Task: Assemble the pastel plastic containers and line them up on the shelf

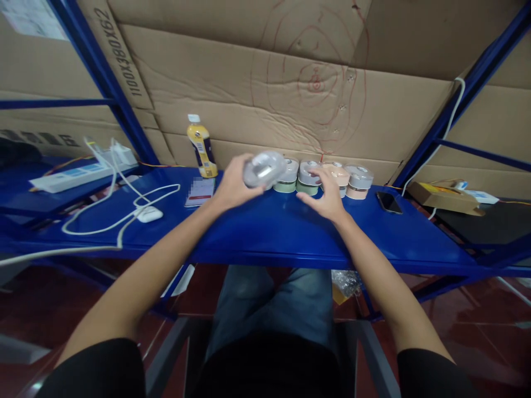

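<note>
My left hand (237, 183) grips a round grey container (264, 169) with a clear lid, lifted and tilted above the blue shelf. Several similar round containers stand in a row at the back, stacked in twos: grey over green (285, 179), another grey over green (307, 185), a peach one (337, 172) on top of a grey one, and grey over peach (359, 178) at the right end. Over the front of the row is my right hand (327, 198), its thumb and fingers apart, near the second stack. Whether its fingertips touch a container is hard to tell.
A yellow bottle (201, 148) and a phone with a lit screen (201, 192) are to the left, beside white cables and a white charger (150, 214). A dark phone (389, 202) lies to the right. Cardboard (207, 72) rises behind the blue shelf (265, 235).
</note>
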`<state>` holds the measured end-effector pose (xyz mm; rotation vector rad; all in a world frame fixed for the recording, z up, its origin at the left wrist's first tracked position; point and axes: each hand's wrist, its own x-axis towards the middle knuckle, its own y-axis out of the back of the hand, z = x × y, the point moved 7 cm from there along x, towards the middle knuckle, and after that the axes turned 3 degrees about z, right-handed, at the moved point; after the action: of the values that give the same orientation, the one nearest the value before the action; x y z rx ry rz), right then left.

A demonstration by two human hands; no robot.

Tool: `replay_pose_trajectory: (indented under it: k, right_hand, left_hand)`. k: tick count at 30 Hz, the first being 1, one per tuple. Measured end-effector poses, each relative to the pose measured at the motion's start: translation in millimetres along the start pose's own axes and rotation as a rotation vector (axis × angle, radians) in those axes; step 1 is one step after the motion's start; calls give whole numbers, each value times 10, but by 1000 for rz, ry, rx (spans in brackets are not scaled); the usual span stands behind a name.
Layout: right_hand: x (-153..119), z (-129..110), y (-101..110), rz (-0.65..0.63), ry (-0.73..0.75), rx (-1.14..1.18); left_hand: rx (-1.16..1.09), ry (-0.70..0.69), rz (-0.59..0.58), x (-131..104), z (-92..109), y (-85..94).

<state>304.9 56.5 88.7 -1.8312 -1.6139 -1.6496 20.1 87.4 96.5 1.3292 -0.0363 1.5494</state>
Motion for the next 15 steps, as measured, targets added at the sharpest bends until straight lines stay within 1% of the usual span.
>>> replay_pose_trajectory:
  k: [2,3,5,6,8,11,13,15]
  right_hand:
    - [-56,-125,-116,-138,79,8]
    - [-93,-157,-184,-218,102,11]
    - [-176,-156,-319,-369,108,4]
    - [-215,-133,-378,-429,94,-6]
    - [-276,-72,-469,-507,51,-33]
    - [-313,-3,-535,-540,4,-47]
    - [-293,38,-520,-514,-14,-18]
    - [-247,109,-448,-463,-40,30]
  left_hand:
    - [-109,-83,-209,-186,245,-239]
    - [-161,-99,-283,-268,329,-349]
    - [-268,-118,-381,-390,440,-535]
    - [-312,-119,-412,-430,466,-608]
    - [-373,-114,-454,-482,474,-713]
    - [-415,-86,-478,-531,416,-780]
    - [-419,-63,-470,-556,363,-778]
    - [-390,-60,-461,-576,326,-755]
